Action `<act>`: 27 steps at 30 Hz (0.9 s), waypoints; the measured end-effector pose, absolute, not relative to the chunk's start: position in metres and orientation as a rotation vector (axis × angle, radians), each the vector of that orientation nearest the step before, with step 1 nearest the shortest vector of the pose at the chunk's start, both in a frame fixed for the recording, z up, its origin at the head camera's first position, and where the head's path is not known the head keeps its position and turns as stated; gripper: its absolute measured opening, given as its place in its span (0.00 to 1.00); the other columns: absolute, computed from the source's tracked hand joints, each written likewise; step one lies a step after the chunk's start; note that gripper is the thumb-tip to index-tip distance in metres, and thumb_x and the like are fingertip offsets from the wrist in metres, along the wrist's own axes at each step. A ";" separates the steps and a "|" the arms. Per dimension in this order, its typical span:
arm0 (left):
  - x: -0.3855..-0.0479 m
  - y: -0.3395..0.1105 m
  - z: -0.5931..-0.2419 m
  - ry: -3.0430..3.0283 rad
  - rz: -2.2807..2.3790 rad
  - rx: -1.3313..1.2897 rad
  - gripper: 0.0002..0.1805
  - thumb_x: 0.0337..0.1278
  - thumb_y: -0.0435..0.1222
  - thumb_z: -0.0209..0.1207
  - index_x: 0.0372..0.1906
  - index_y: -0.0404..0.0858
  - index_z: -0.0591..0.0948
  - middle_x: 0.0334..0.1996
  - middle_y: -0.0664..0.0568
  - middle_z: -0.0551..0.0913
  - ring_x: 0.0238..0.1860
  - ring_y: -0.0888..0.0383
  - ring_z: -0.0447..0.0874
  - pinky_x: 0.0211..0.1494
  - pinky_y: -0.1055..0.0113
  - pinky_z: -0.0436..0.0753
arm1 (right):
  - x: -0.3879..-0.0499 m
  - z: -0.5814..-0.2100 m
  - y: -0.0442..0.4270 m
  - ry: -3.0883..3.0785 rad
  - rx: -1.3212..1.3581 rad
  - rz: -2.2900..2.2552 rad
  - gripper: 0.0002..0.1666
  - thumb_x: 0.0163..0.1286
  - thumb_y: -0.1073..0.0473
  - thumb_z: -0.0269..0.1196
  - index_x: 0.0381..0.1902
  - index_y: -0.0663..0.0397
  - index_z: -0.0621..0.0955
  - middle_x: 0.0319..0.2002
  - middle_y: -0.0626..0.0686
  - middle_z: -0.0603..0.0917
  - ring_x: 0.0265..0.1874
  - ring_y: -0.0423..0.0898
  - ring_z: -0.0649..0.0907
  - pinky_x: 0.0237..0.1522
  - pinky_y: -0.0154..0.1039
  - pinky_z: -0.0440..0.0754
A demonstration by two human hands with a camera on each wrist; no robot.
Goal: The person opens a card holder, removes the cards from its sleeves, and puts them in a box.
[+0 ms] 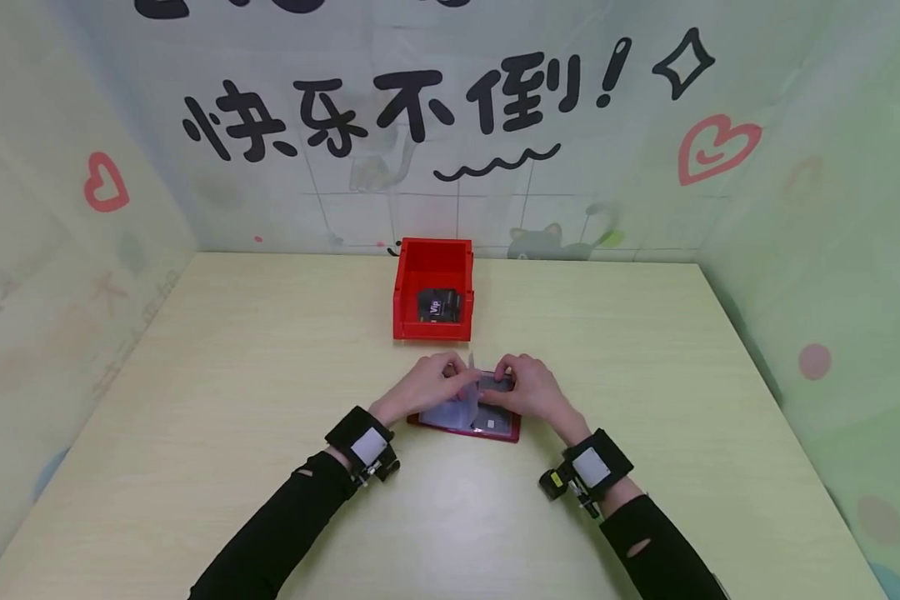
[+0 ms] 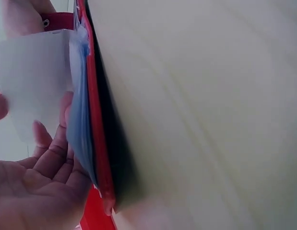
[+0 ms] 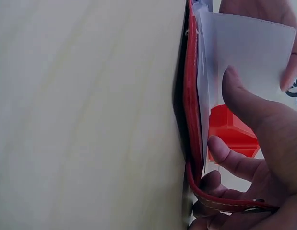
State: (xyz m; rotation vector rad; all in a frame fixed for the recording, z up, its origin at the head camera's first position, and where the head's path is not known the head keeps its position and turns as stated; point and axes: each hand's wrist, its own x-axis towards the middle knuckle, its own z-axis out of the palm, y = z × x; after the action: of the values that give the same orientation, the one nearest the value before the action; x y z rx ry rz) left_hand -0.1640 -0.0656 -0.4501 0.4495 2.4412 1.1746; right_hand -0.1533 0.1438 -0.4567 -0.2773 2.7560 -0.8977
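A red card holder (image 1: 515,431) with clear plastic sleeves lies opened on the table, in front of the red bin. My left hand (image 1: 437,385) pinches a translucent sleeve leaf (image 2: 35,72), which stands up from the middle of the holder. On the other side, my right hand (image 1: 534,390) holds the holder's right part, fingers curled at its far edge near the snap strap (image 3: 230,207). The right thumb (image 3: 237,91) reaches toward the raised leaf; whether it touches cannot be told. Dark contents show through the sleeves on the right side.
Behind the holder stands a red bin (image 1: 407,304) with a black card marked "Vip" (image 1: 439,306) inside. The pale wooden table (image 1: 270,350) stretches to both sides. Printed fabric walls (image 1: 810,275) enclose its back and sides.
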 end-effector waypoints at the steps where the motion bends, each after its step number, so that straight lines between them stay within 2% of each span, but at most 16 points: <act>1: -0.164 -0.066 -0.450 2.439 1.178 0.439 0.17 0.69 0.53 0.55 0.44 0.43 0.80 0.33 0.50 0.87 0.35 0.57 0.82 0.40 0.66 0.77 | -0.153 -0.457 0.144 2.761 -0.279 -0.878 0.24 0.57 0.43 0.75 0.37 0.52 0.78 0.29 0.52 0.75 0.33 0.47 0.74 0.33 0.35 0.67; 4: -0.165 -0.069 -0.451 2.432 1.195 0.398 0.14 0.68 0.46 0.56 0.49 0.41 0.75 0.38 0.45 0.87 0.36 0.56 0.83 0.41 0.66 0.78 | -0.153 -0.457 0.146 2.740 -0.288 -0.865 0.27 0.54 0.42 0.77 0.39 0.52 0.77 0.33 0.53 0.75 0.37 0.48 0.74 0.35 0.36 0.69; 8: -0.166 -0.071 -0.452 2.442 1.211 0.380 0.20 0.65 0.39 0.62 0.55 0.37 0.69 0.43 0.41 0.87 0.36 0.55 0.82 0.39 0.68 0.78 | -0.155 -0.457 0.153 2.677 -0.331 -0.899 0.28 0.54 0.48 0.78 0.43 0.53 0.77 0.35 0.54 0.75 0.39 0.48 0.73 0.37 0.36 0.70; 11: -0.164 -0.070 -0.451 2.484 1.202 0.379 0.24 0.63 0.38 0.65 0.57 0.38 0.66 0.41 0.41 0.85 0.38 0.54 0.80 0.39 0.67 0.77 | -0.156 -0.456 0.157 2.632 -0.342 -0.933 0.29 0.55 0.50 0.78 0.48 0.54 0.76 0.35 0.54 0.75 0.39 0.48 0.74 0.38 0.37 0.71; 14: -0.161 -0.069 -0.448 2.554 1.165 0.339 0.29 0.61 0.36 0.67 0.59 0.39 0.63 0.42 0.42 0.82 0.44 0.51 0.78 0.44 0.64 0.79 | -0.155 -0.454 0.158 2.602 -0.333 -0.951 0.31 0.55 0.52 0.78 0.52 0.53 0.75 0.36 0.54 0.76 0.40 0.48 0.75 0.40 0.37 0.72; 18: -0.159 -0.069 -0.445 2.608 1.117 0.265 0.33 0.58 0.36 0.69 0.62 0.41 0.61 0.44 0.43 0.80 0.48 0.50 0.78 0.49 0.60 0.82 | -0.155 -0.452 0.158 2.586 -0.307 -0.948 0.33 0.56 0.53 0.78 0.55 0.53 0.75 0.37 0.54 0.76 0.41 0.48 0.75 0.41 0.38 0.74; 20: -0.159 -0.069 -0.445 2.663 1.069 0.276 0.34 0.56 0.36 0.70 0.62 0.41 0.63 0.43 0.44 0.79 0.47 0.51 0.78 0.48 0.60 0.82 | -0.155 -0.452 0.157 2.585 -0.300 -0.946 0.33 0.56 0.53 0.78 0.55 0.54 0.75 0.38 0.55 0.77 0.42 0.48 0.75 0.42 0.38 0.74; 23: -0.158 -0.066 -0.443 2.800 0.931 0.365 0.34 0.51 0.37 0.73 0.61 0.40 0.68 0.47 0.45 0.77 0.51 0.51 0.74 0.52 0.58 0.80 | -0.154 -0.452 0.158 2.589 -0.287 -0.948 0.33 0.55 0.53 0.78 0.54 0.55 0.74 0.38 0.55 0.77 0.41 0.48 0.75 0.41 0.37 0.74; 27: -0.156 -0.061 -0.441 2.896 0.778 0.571 0.28 0.50 0.34 0.73 0.58 0.39 0.76 0.52 0.45 0.72 0.56 0.49 0.68 0.59 0.57 0.77 | -0.154 -0.453 0.159 2.594 -0.257 -0.959 0.34 0.54 0.54 0.79 0.52 0.57 0.73 0.37 0.55 0.77 0.40 0.48 0.76 0.38 0.36 0.74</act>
State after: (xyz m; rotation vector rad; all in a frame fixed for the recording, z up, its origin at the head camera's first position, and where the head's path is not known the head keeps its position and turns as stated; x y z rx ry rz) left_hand -0.1558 -0.0611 -0.4405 0.5715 2.8960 0.7775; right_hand -0.1539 0.1586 -0.4529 -0.2570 2.5941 -0.9588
